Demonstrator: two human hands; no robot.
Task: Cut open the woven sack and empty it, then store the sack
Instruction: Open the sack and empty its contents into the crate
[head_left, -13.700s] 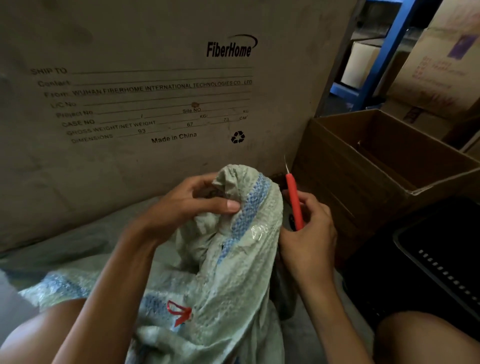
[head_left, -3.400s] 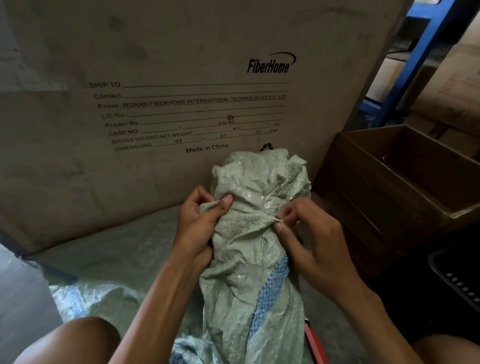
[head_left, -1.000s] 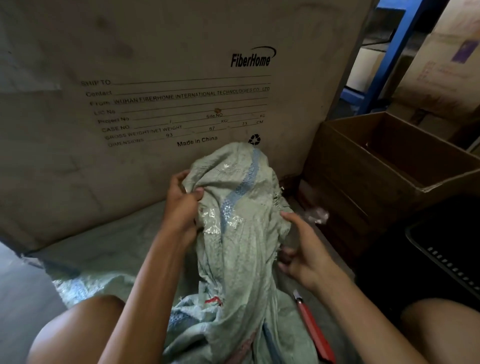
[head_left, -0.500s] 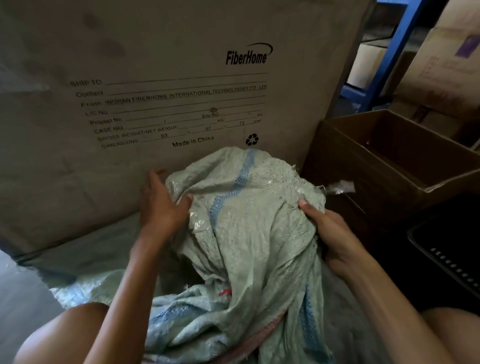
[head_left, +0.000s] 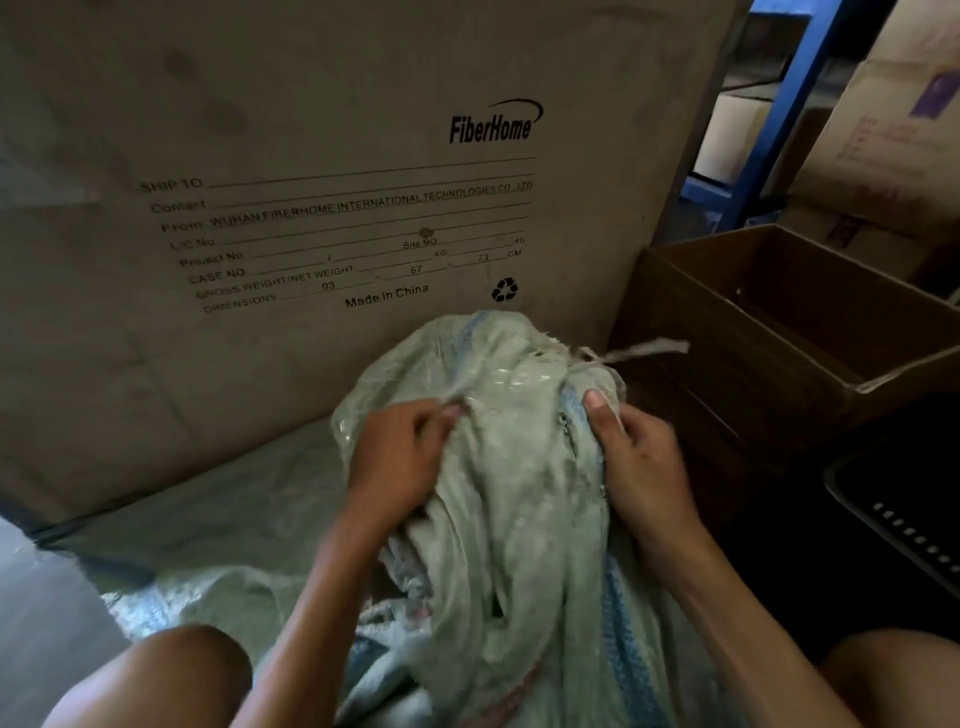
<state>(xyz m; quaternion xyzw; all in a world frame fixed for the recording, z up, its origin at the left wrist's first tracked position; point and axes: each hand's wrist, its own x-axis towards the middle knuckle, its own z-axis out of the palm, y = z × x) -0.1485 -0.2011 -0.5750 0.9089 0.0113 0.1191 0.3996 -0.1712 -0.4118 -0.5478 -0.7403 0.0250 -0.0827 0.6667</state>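
A pale green woven sack (head_left: 514, 467) with a blue stripe stands bunched up between my knees, in front of a large carton. My left hand (head_left: 400, 462) pinches a fold of the sack on its left side. On the sack's right side, my right hand (head_left: 636, 457) grips the cloth beside the blue stripe. A frayed plastic tie strip (head_left: 644, 349) sticks out to the right from the sack's top. The red cutter is not visible now.
A large FiberHome carton (head_left: 311, 208) rises right behind the sack. An open brown cardboard box (head_left: 789, 332) sits to the right, a black crate (head_left: 904, 519) nearer right. More woven sacking (head_left: 218, 519) lies flat on the floor at left. Blue shelving (head_left: 769, 104) stands behind.
Both hands have come closer together on the sack and bunched it narrower and taller. The red cutter that lay on the floor at right a second ago is hidden.
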